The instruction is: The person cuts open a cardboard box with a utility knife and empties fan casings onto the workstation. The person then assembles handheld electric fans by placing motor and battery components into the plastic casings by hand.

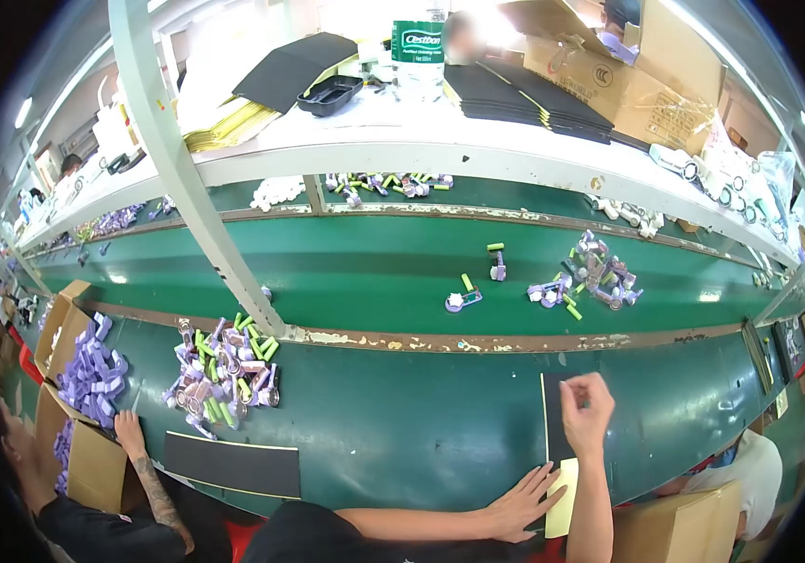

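So my left hand (pixel 520 507) is spread flat, fingertips on the yellow paper's (pixel 562 511) left side. The black sheet (pixel 553 413) runs near to far, just beyond that paper. My right hand (pixel 587 408) is nearer it, over its right side, fingers curled together, can't tell if they're pinching anything.

Leftward from the fingers of our left hand (pixel 518 508), we have a wide lane over the dark green tabletop (pixel 412 403), up to a heap of purple and lime-green plastic parts (pixel 224 375). Our right forearm (pixel 590 502) bars the low way rightward. Beyond our right hand (pixel 587 413): chipped brown ledge (pixel 506 343) crossing, white metal shelf (pixel 477 159) farther off, higher. Right of its fingers, we can pass over tabletop.
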A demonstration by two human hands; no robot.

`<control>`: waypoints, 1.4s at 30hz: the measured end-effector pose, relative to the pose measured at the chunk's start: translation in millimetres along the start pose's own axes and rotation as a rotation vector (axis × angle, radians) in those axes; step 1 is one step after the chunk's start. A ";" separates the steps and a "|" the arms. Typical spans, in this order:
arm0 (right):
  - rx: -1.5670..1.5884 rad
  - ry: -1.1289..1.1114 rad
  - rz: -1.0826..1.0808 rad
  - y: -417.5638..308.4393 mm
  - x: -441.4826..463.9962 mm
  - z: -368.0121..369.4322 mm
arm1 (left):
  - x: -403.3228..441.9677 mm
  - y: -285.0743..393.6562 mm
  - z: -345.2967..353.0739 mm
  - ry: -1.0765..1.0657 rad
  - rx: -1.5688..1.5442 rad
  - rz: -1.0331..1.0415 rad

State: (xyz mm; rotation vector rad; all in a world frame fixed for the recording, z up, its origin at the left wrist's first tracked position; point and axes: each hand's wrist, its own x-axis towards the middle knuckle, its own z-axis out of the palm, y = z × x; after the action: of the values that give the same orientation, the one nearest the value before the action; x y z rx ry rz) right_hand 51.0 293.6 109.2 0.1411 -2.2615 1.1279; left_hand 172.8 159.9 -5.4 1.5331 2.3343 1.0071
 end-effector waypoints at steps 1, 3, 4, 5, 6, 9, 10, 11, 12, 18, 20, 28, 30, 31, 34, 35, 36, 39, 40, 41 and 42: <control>0.031 -0.045 0.023 -0.5 3.1 11.3 | -0.9 0.1 -3.5 0.034 0.006 0.019; 0.073 -0.121 0.060 9.3 5.7 24.9 | 0.6 2.6 -11.7 0.109 0.020 0.050; 0.043 -0.145 0.072 18.8 5.1 26.2 | 2.8 3.0 -21.6 0.170 -0.084 0.076; 0.016 -0.167 0.083 32.8 3.9 23.2 | 4.8 -0.5 -33.7 0.231 -0.185 0.102; -0.010 -0.191 0.095 45.7 1.9 20.6 | 6.6 -2.2 -55.6 0.290 -0.285 0.125; -0.128 -0.237 0.078 74.2 -9.7 10.3 | -0.8 11.2 -236.4 0.914 -0.001 0.180; -0.100 -0.234 0.102 72.7 -14.2 8.8 | -5.4 7.6 -294.1 1.053 0.218 0.210; -0.092 -0.251 0.085 74.4 -19.2 7.8 | -3.5 5.9 -352.3 1.199 0.339 0.259; -0.084 -0.260 0.067 77.8 -24.7 8.7 | -3.1 0.7 -406.1 1.260 0.572 0.220; -0.088 -0.324 0.048 62.7 -45.4 14.3 | 23.1 -79.9 -698.7 0.813 0.914 -0.474; -0.112 -0.345 0.046 55.0 -52.0 13.0 | 28.8 -100.4 -733.6 0.590 0.946 -0.632; -0.230 -0.407 -0.021 73.8 -87.5 -19.6 | 47.6 -214.5 -778.2 0.402 1.001 -0.614; -0.224 -0.390 0.032 73.7 -96.3 -26.7 | 69.0 -225.5 -788.3 0.394 1.021 -0.639; -0.207 -0.392 0.029 73.8 -97.3 -24.9 | 72.0 -229.4 -792.2 0.400 1.026 -0.655; -0.200 -0.406 0.103 73.0 -103.9 -29.8 | 78.0 -231.6 -800.0 0.414 1.052 -0.698; -0.201 -0.407 0.109 72.5 -106.0 -31.4 | 75.3 -234.9 -802.9 0.422 1.056 -0.712; -0.203 -0.410 0.109 73.0 -106.4 -32.1 | 74.9 -234.7 -803.5 0.428 1.062 -0.716; -0.244 -0.377 0.089 72.3 -106.8 -34.1 | 73.1 -242.6 -805.0 0.451 1.083 -0.704; -0.248 -0.380 0.053 73.4 -105.9 -31.3 | 64.8 -248.3 -807.5 0.458 1.105 -0.704; -0.218 -0.310 0.023 77.1 -108.1 -27.9 | 58.8 -248.0 -803.3 0.473 1.131 -0.705; -0.218 -0.317 0.036 80.9 -109.4 -24.7 | 54.0 -246.7 -795.1 0.477 1.162 -0.716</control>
State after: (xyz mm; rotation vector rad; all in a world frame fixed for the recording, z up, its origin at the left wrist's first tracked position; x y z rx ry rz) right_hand 123.5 345.4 3.6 0.2039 -2.6609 0.9199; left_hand -420.3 -203.5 455.2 0.3885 3.6535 -0.3032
